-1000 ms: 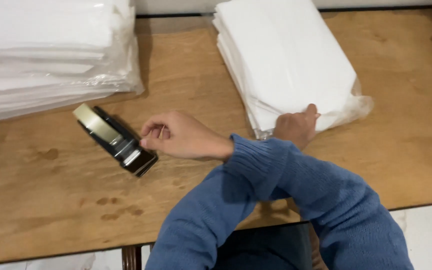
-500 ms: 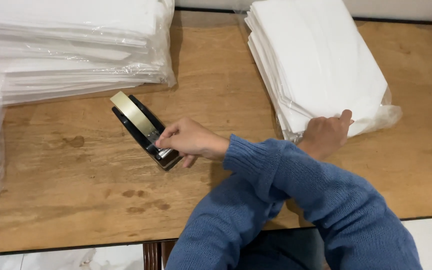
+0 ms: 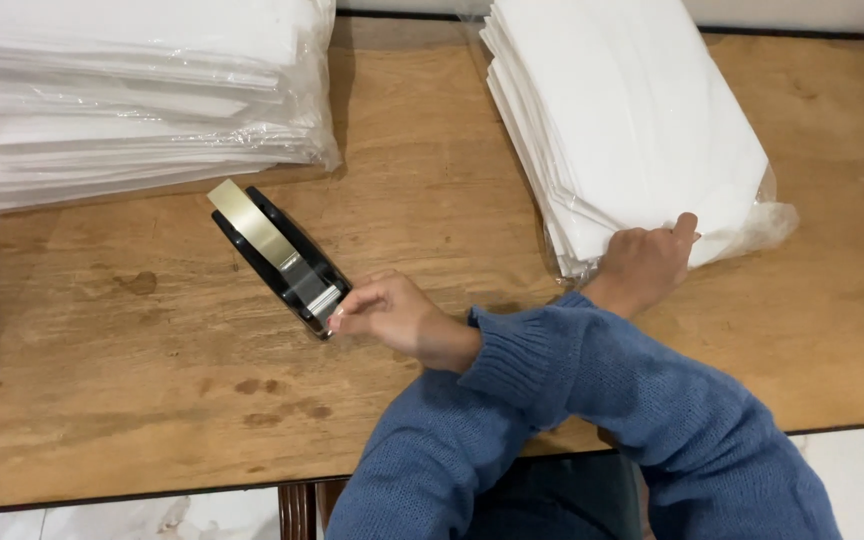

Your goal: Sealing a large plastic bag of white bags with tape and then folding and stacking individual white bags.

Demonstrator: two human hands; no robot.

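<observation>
- Right hand point(image 3: 392, 315) of ours reaches across to the near end of the black tape dispenser point(image 3: 282, 260), fingertips pinched together right at its cutter end; we can't tell if any tape sits between them.
- Dispenser lies slanted on the wooden table point(image 3: 152, 400), its tape roll point(image 3: 250, 225) at the far end, up and left of that hand.
- Left hand point(image 3: 647, 262) of ours, arms crossed in blue sleeves, curls closed on the near edge of the white stack in clear plastic point(image 3: 632, 130).
- Another wrapped white pile point(image 3: 132, 90) sits far left, just behind the dispenser.
</observation>
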